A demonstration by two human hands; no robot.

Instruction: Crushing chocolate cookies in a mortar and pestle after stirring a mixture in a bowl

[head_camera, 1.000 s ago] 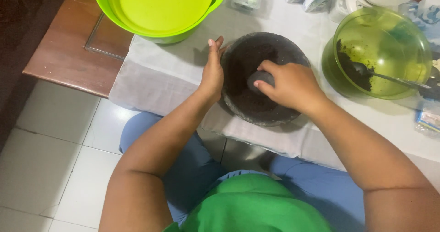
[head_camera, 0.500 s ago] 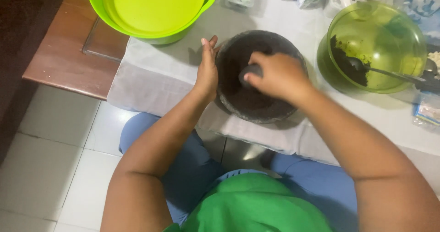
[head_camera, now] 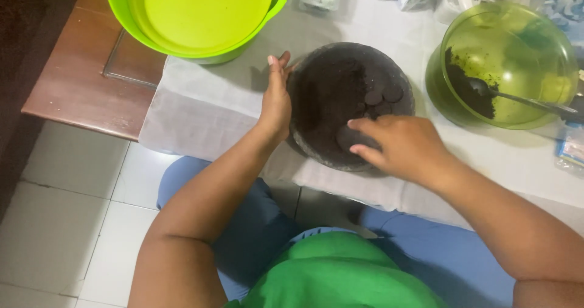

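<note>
Centre of the frame: a dark stone mortar (head_camera: 340, 95) sits on a white cloth (head_camera: 201, 110) covering the table (head_camera: 79, 83). Several dark round biscuits (head_camera: 380, 98) lie inside it, right of centre, over crushed dark crumbs.

Left hand (head_camera: 277, 98): laid flat against the mortar's left rim, fingers extended and held together, thumb side toward the bowl. It bears on the rim; it closes on nothing.

Right hand (head_camera: 404, 147): at the lower right rim, fingers curled over a dark rounded pestle (head_camera: 353, 139). The grip is closed about the pestle, though the palm hides how fully it wraps.

Upper right: a translucent green bowl (head_camera: 511, 65) holding dark crumbs and a metal spoon (head_camera: 523, 99). Upper left: a lime-green tub (head_camera: 194, 16) with lid. Small packets lie along the top edge, too blurred to identify.

Assessment: the work appears to be grinding biscuits to crumb. To do it well, the bracing hand should stay firm on the rim so the mortar does not slide on the cloth, which overhangs the table edge. The pestle should press and roll over whole biscuits toward the centre, kept low to avoid throwing crumbs over the rim.
</note>
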